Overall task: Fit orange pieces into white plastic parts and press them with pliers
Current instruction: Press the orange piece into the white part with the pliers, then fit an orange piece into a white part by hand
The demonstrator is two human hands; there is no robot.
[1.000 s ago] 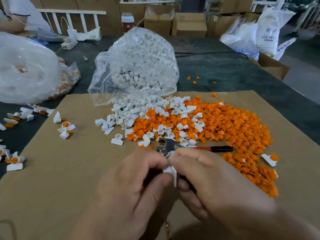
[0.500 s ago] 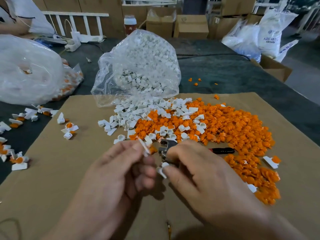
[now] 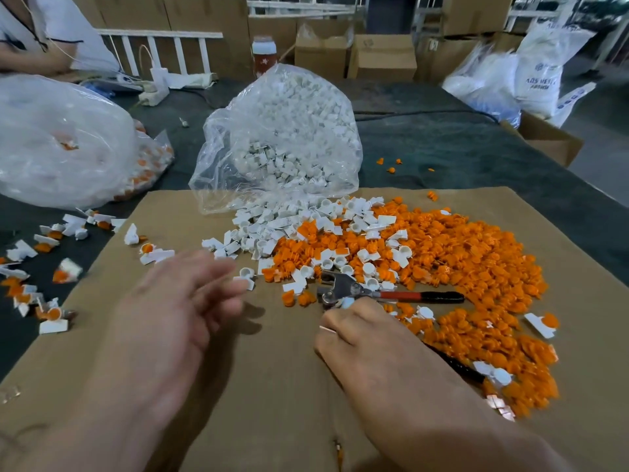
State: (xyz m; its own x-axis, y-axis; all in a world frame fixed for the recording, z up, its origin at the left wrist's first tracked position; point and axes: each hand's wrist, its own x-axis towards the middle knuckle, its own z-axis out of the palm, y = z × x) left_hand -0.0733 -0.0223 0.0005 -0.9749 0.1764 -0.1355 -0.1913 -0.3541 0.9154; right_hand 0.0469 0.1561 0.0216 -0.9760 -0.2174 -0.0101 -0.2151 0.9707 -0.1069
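left hand: released, fingers spread and blurred, holding nothing; it hangs over the cardboard to the left of the pliers, well apart from them.
right hand: fingers curled, its tips pinching a white part right at the pliers' head; the hand lies just in front of the tool.
pliers: flat on the cardboard sheet, metal head to the left, handles spread; one red-and-black handle runs right, the other black one passes under the right hand.
white part: small and rounded, at the right fingertips, touching the near side of the pliers' head.
orange pieces: a broad heap behind and to the right of the pliers, curving round past both handles.
loose white parts: spilled behind the pliers and to their left, mixing into the orange heap.
clear bag: full of white parts, far behind the pliers.
white-and-orange pieces: scattered far left of the pliers, on cardboard and dark table.
cardboard sheet: brown, under the pliers and both heaps.
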